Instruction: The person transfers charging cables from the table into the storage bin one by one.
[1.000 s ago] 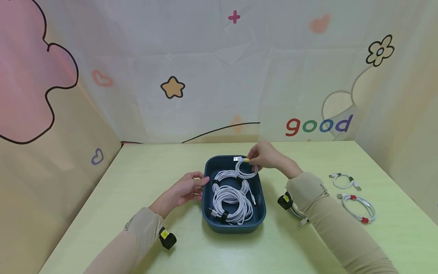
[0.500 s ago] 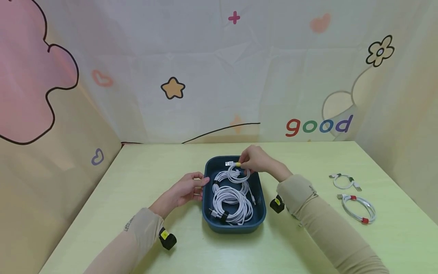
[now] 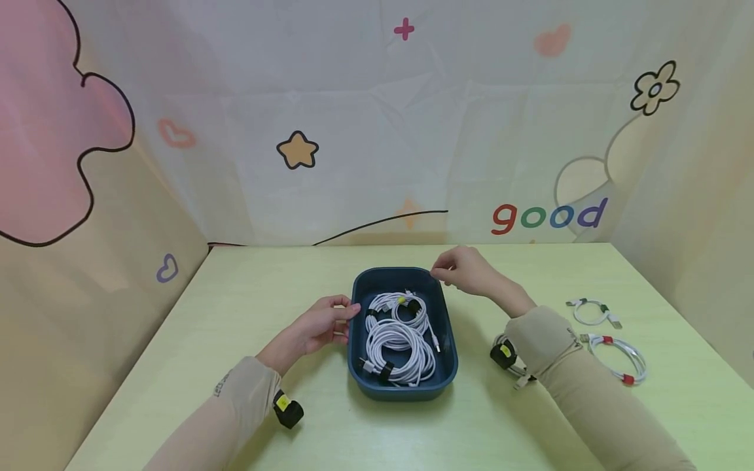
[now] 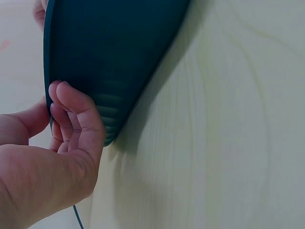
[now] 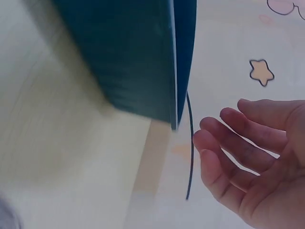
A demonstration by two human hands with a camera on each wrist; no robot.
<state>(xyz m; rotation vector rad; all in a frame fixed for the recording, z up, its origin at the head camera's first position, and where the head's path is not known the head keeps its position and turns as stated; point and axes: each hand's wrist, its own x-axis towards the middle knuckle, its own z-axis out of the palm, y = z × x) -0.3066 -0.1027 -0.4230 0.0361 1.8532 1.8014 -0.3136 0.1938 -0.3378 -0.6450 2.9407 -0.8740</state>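
Note:
A dark blue bin [image 3: 406,394] stands on the table. My left hand [image 3: 318,325] holds its left rim, thumb over the edge and fingers against the outer wall [image 4: 109,57]. Inside lie a large coiled white cable [image 3: 423,358] with a black strap, another white coil [image 3: 374,305] behind it, and a smaller white USB cable [image 3: 402,300] with a yellow tie resting on that rear coil. Just off the bin's back right corner, my right hand [image 3: 468,271] is raised with nothing in it; the right wrist view shows its fingers [image 5: 238,143] loosely bent and spread.
To the right lie a small white cable [image 3: 604,308] with green ties and a coiled white cable [image 3: 628,379] with red ties. Another cable [image 3: 521,379] is partly hidden under the right sleeve [image 3: 548,347]. A printed cloth [image 3: 365,196] hangs behind the table.
My right hand lowered the yellow-tied cable into the bin, let go of it, and drew back to the right past the rim. The left hand stayed on the bin.

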